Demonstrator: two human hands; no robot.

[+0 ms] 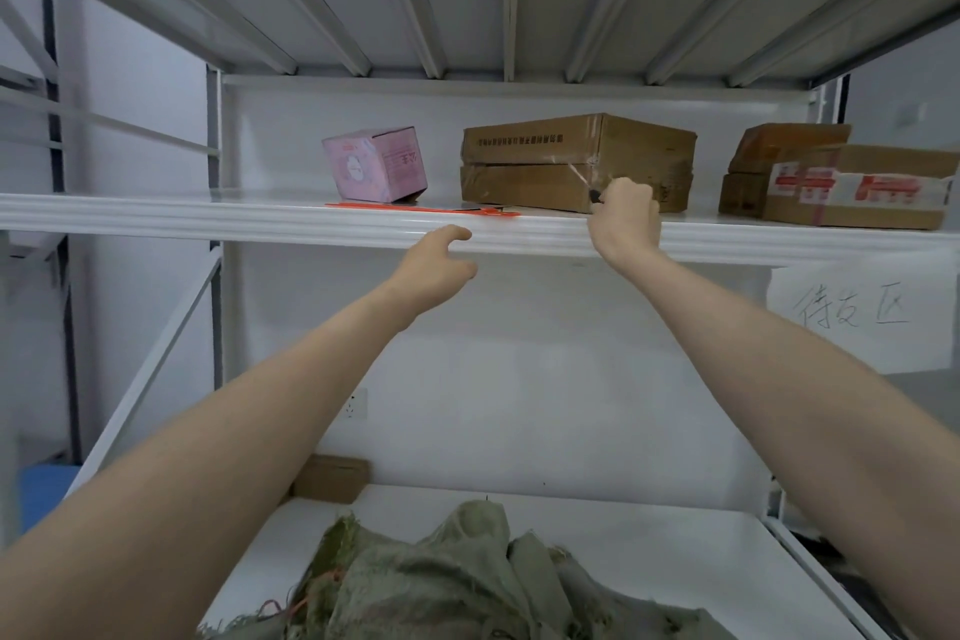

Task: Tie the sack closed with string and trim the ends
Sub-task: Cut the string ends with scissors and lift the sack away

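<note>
A pink box and taped cardboard boxes stand on the upper shelf, behind an orange strip along its front edge. The right hand grips a small dark-handled tool there; the left hand, relaxed, holds nothing just below. The sack lies at the lower shelf's front.

Sack was recorded olive-green; box, pink; carton, brown; right-end carton, taped red-and-white; strip at front edge of shelf, orange.

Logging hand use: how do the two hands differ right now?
The left hand holds nothing, fingers loosely curled; the right hand grips a small blurred tool. The left hand is lower, at the shelf lip; the right hand reaches above it. Both reach up.
</note>
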